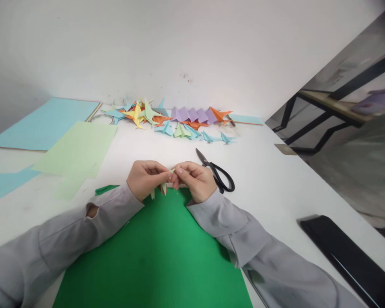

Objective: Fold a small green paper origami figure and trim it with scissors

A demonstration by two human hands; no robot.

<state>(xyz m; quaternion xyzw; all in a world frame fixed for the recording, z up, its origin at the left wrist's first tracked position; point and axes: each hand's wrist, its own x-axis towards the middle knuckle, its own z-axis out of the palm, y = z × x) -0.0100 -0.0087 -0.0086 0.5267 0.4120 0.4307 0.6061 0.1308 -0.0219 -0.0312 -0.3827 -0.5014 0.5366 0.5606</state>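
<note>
A small pale green folded paper piece [163, 188] is pinched between my two hands, over the far edge of a green sheet [154, 248]. My left hand [147, 177] has its thumb and fingertips closed on the piece, and pointed ends hang below. My right hand [195, 179] pinches the piece's thin tip from the other side. Fingers hide much of its shape. A bit of reddish paper shows beneath the left fingers; I cannot tell whether it is held. Black-handled scissors [216, 171] lie just beyond my right hand, blades pointing away.
Several folded paper figures [149, 112] and a purple pleated strip [192, 114] line the wall. Light blue sheets [48, 122] and pale green paper [77, 147] lie at the left. A long black object [343, 256] rests near the right edge.
</note>
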